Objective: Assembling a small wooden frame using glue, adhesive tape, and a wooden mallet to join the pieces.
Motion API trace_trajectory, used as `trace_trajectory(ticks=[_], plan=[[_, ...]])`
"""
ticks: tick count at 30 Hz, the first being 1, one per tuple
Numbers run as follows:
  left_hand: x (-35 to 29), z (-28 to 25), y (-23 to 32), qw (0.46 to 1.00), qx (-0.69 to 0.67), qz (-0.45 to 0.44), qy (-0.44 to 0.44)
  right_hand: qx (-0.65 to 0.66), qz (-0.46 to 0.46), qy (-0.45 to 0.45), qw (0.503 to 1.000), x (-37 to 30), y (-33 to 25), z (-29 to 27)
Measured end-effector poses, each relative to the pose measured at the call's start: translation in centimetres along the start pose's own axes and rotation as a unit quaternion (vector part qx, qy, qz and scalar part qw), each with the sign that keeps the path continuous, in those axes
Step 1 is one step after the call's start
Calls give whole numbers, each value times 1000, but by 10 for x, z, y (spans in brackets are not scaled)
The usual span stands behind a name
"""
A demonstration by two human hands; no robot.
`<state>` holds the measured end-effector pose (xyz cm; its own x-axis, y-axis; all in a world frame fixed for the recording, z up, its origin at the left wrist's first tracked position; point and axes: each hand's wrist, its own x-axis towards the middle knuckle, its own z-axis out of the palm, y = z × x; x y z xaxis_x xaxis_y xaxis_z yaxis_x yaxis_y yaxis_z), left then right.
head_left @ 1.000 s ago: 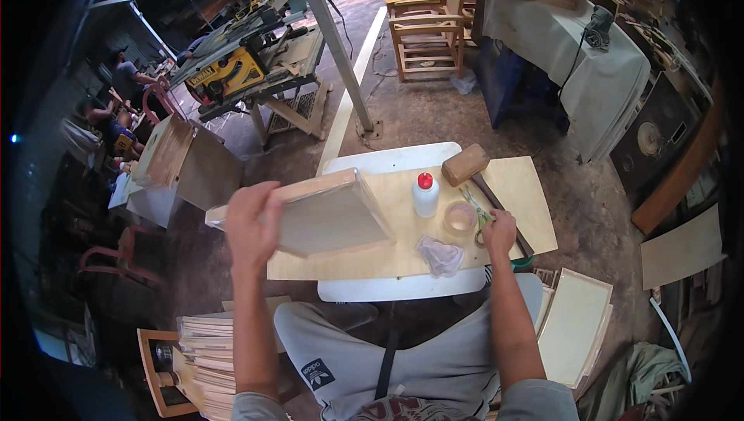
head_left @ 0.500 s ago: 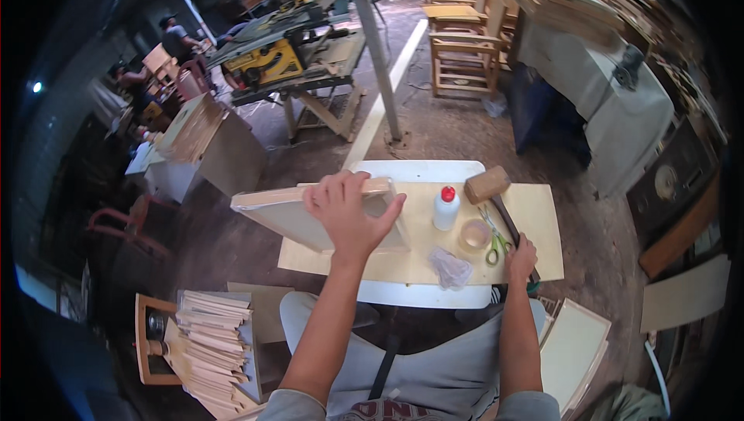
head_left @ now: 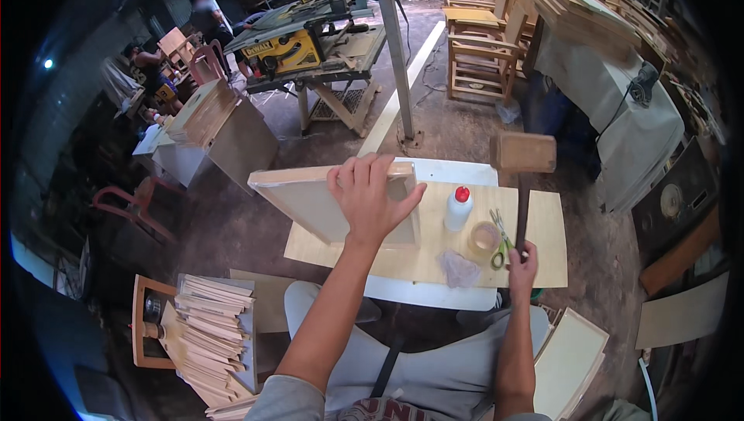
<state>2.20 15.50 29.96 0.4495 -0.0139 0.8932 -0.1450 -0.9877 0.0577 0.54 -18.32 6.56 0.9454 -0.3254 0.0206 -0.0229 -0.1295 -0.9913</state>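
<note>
My left hand grips the top edge of a shallow wooden box frame standing on its side, fingers over the rim and thumb spread to the right. My right hand is wrapped round the dark handle of a wooden mallet; its block head is raised above the board's far right side. Between the hands, a white bottle with a red cap stands on the plywood board. Nearby lie a roll of tape, green-handled scissors and a crumpled plastic bag.
The board rests on a white table. At lower left is a pile of thin wood strips; flat panels lean at lower right. Farther off are a yellow table saw, a post, wooden chairs and two people.
The mallet has swung up: its head, low over the board before, is now higher with the handle nearly upright. My left hand stays on the frame. The whole view has shifted slightly.
</note>
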Motion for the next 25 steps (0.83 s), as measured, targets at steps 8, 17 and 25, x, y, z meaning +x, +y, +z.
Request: trace_trajectory(ticks=[8, 17, 25], plan=[[0, -1, -6, 1000, -19, -1, -12, 353, 99, -220, 904, -118, -160, 66], [-6, 1, -4, 999, -31, -29, -1, 307, 135, -227, 914, -133, -170, 54], [-11, 1, -8, 999, -28, -37, -23, 260, 142, -306, 905, -129, -176, 53]])
